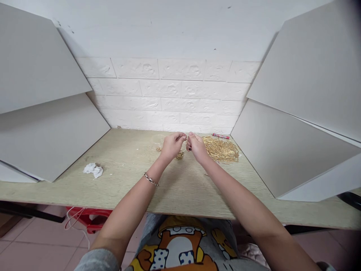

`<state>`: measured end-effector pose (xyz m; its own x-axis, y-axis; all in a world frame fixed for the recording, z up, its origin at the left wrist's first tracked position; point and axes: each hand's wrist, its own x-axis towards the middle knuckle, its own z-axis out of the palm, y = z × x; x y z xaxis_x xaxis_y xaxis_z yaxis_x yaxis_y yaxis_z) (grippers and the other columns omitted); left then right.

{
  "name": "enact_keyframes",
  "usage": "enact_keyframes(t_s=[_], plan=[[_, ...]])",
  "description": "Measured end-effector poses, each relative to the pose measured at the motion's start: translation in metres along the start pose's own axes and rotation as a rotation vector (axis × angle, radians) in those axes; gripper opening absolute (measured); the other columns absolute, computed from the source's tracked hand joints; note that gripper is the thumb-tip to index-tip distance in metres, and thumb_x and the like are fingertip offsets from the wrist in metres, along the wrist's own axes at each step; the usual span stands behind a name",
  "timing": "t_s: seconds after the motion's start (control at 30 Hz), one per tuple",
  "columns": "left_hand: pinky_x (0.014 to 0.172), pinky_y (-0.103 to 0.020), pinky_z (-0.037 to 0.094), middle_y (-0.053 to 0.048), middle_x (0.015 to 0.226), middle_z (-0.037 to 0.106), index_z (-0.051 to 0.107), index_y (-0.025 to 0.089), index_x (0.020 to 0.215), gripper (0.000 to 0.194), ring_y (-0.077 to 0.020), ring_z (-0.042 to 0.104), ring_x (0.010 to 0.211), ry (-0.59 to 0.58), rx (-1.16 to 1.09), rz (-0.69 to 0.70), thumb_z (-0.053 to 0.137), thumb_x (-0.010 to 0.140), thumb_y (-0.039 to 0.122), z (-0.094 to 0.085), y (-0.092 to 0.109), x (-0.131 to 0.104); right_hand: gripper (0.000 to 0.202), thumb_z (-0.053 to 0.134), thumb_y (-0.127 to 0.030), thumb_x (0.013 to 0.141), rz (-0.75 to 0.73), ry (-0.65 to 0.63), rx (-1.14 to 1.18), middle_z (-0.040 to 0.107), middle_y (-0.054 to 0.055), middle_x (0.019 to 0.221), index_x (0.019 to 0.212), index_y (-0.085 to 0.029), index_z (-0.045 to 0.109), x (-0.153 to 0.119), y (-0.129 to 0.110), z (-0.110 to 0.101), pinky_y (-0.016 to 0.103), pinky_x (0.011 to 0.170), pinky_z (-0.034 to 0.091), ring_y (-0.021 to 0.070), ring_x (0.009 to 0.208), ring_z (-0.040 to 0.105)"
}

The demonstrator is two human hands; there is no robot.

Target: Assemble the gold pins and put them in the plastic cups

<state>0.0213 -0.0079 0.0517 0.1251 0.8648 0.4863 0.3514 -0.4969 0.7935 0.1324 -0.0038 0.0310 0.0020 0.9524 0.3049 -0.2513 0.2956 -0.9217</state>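
My left hand (172,145) and my right hand (196,145) meet fingertip to fingertip above the middle of the table. Both are closed in a pinch. Whatever sits between the fingers is too small to name. Just below and between them lies a small clump of gold-coloured pieces (179,155). A few more gold bits (158,149) rest left of my left hand, by a clear round dish (158,139). To the right of my right hand spreads a heap of thin gold sticks (221,149). A chain bracelet (151,179) circles my left wrist.
A red pen-like stick (220,136) lies behind the heap. Crumpled white tissue (93,170) is on the left of the wooden table (126,169). Grey panels (53,131) stand left, and others (299,139) right. White brick-pattern wall (172,88) closes the back. A red stool (94,218) shows below.
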Motion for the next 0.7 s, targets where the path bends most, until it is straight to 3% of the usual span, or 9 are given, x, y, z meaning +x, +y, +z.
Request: enact_keyframes(t_s=[0.23,0.7], plan=[[0.062,-0.023,0.041,-0.001,0.064,0.061,0.061,0.013,0.070,0.017,-0.0112,0.053,0.061,-0.078,-0.217,-0.075,0.050,0.073,0.027,0.0016,-0.0010,0.0020,0.043,0.052,-0.056,0.071,0.052,-0.030,0.116,0.026,-0.009,0.044,0.056,-0.020,0.031,-0.0005,-0.0038,0.0017,0.022,0.036,0.030,0.0056,0.034,0.033],[0.064,-0.024,0.043,-0.003,0.067,0.064,0.060,0.014,0.070,0.018,-0.0125,0.056,0.064,-0.101,-0.184,-0.041,0.049,0.075,0.026,0.0001,-0.0011,0.0019,0.044,0.050,-0.056,0.072,0.034,-0.033,0.105,0.027,-0.008,0.044,0.055,-0.020,0.031,-0.0018,-0.0047,0.0018,0.022,0.037,0.031,0.0060,0.035,0.034]])
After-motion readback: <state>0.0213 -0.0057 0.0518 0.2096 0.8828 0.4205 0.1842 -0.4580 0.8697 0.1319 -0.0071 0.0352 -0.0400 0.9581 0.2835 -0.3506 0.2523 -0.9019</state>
